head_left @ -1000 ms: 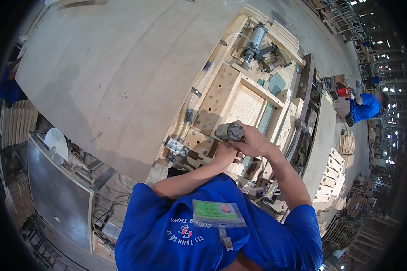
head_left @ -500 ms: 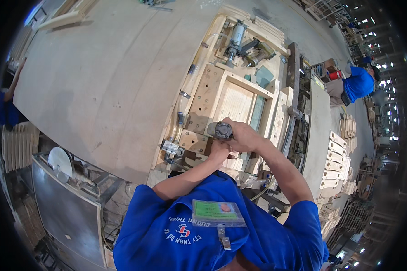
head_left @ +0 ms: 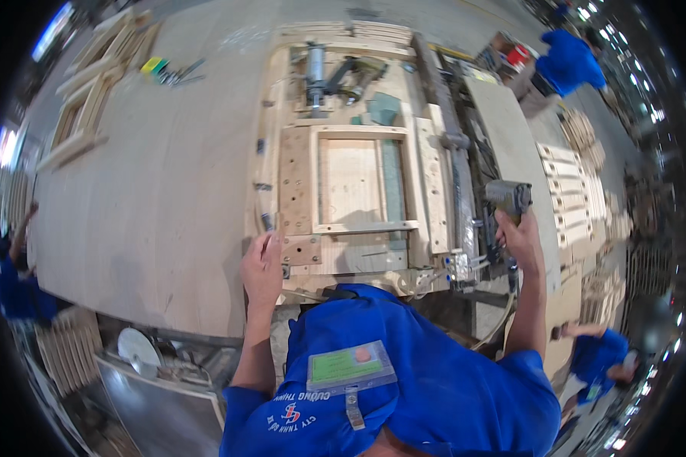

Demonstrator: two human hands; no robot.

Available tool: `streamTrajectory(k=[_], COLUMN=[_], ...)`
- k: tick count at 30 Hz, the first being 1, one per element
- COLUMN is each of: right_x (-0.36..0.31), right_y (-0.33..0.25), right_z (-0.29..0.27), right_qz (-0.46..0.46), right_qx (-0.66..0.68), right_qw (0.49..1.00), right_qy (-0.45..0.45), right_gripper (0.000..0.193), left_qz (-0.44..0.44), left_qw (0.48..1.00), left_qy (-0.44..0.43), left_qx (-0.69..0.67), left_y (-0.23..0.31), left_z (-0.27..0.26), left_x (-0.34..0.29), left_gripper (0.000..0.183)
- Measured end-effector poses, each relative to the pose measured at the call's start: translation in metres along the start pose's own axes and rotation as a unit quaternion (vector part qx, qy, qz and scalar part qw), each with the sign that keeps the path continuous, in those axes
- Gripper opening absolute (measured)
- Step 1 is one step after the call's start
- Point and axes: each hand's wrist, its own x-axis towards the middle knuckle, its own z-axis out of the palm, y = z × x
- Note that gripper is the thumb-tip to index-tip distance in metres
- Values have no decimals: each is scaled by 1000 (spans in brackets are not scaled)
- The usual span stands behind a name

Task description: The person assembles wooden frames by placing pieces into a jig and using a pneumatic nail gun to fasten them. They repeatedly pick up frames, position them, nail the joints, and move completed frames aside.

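Note:
My right hand [head_left: 520, 236] grips an air nail gun [head_left: 508, 195] by its handle, out to the right of the bench jig, with its head raised. A hose fitting hangs below that hand. At the jig's near left corner is my left hand [head_left: 262, 270], its fingers drawn together beside a drilled wooden block [head_left: 300, 250]; what they hold, if anything, is hidden. Between the hands, a rectangular pale wood frame [head_left: 364, 227] lies flat in the jig, touched by neither. Beyond it are an air cylinder [head_left: 315, 76] and a second air gun [head_left: 362, 80].
Left of the jig spreads a wide plywood tabletop [head_left: 152, 190], with wooden frames [head_left: 80, 122] at its far left. A dark metal rail [head_left: 457, 152] runs along the jig's right side. Slatted wood parts [head_left: 568, 198] are stacked further right. Several co-workers stand around the edges.
My hands have parted from over the frame's near end. The right has carried the nail gun rightward; the left has moved to the jig's left corner. The view has turned.

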Motion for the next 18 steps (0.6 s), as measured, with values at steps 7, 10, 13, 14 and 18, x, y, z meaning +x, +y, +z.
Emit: streamTrajectory(k=[7, 10, 13, 14, 18], right_x=[34, 42, 44, 42, 32], right_y=[141, 170, 203, 212, 217], right_z=[-93, -105, -120, -124, -112], right_qz=[1, 57, 3, -17, -45], right_qx=[-370, -376, -394, -405, -453], right_qw=[906, 899, 891, 886, 847], right_qy=[203, 217, 224, 225, 277], right_gripper=[64, 64, 69, 70, 61], left_qz=[-16, 62, 207, 258, 319], left_qw=[988, 967, 910, 886, 822], left_qy=[-150, -171, -222, -244, -322], left_qx=[35, 179, 281, 298, 344], left_y=[-4, 16, 47, 57, 55], left_z=[30, 32, 57, 74, 149], left_x=[-24, -22, -11, -8, 14], left_gripper=[36, 32, 32, 33, 39])
